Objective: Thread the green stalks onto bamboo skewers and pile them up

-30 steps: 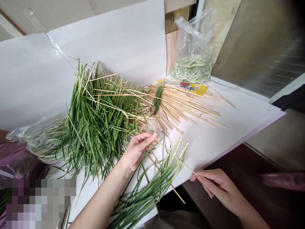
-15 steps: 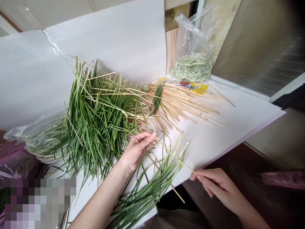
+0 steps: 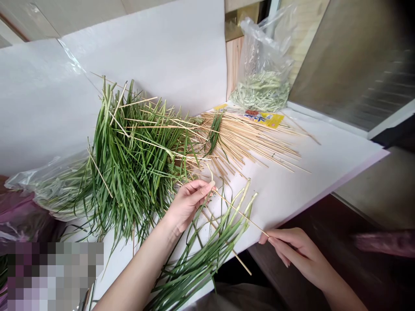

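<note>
My left hand (image 3: 189,202) pinches the pale end of a garlic chive (image 3: 212,174) between thumb and fingertips, just above the table. Between the thumb and fingers of my right hand (image 3: 298,252) is the near end of a thin bamboo skewer (image 3: 242,212). Its far tip meets the chive at my left fingertips; whether it pierces the stalk I cannot tell. Below the skewer lies a small bunch of garlic chives (image 3: 197,270), pale ends toward the upper right. One loose skewer (image 3: 241,262) pokes out from under that bunch.
A large heap of garlic chives (image 3: 129,181) with skewers across it fills the left. Many loose skewers (image 3: 259,142) fan out behind my hands, beside a yellow packet (image 3: 270,120). A clear bag (image 3: 262,86) stands at the back; another bag (image 3: 61,190) lies left. The table edge (image 3: 343,183) runs along the right.
Almost nothing differs. The pale chive end at my left fingertips has shifted very slightly to the right; both hands keep their grips.
</note>
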Demonstrator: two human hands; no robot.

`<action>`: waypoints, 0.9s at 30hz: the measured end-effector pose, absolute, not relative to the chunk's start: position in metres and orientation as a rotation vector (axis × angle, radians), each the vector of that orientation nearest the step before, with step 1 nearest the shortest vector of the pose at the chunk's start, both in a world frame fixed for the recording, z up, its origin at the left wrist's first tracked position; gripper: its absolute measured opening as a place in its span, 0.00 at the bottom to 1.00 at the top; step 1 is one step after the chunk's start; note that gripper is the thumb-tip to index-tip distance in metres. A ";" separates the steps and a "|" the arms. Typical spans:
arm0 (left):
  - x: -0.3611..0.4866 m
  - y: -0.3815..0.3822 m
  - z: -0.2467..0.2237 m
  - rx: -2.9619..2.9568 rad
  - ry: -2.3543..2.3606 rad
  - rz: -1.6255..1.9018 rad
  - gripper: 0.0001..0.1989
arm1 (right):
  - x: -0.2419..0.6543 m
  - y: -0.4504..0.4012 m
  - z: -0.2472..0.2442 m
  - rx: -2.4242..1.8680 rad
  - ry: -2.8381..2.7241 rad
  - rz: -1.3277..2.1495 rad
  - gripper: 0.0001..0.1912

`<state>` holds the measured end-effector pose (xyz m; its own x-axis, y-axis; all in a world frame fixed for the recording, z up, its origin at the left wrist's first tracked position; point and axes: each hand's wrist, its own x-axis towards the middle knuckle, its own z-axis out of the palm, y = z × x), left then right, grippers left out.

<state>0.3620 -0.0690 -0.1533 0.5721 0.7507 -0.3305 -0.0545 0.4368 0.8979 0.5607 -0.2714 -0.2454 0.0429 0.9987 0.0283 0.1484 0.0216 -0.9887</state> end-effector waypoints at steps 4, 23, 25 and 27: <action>0.362 -0.069 -0.157 1.025 0.851 0.594 0.13 | 0.560 -0.271 -0.246 -1.315 -1.286 1.080 0.20; 0.378 -0.088 -0.158 0.934 0.906 0.746 0.12 | 0.554 -0.270 -0.244 -1.280 -1.235 1.047 0.21; 0.380 -0.094 -0.163 0.901 0.906 0.679 0.13 | 0.554 -0.270 -0.243 -1.297 -1.235 1.033 0.22; 0.383 -0.099 -0.168 0.882 0.901 0.636 0.13 | 0.553 -0.269 -0.241 -1.313 -1.239 1.019 0.23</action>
<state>0.3826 -0.0994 -0.1682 0.4869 0.7801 -0.3930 -0.1091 0.5007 0.8587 0.5535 -0.2692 -0.2414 0.1128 0.9916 0.0629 0.1296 0.0481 -0.9904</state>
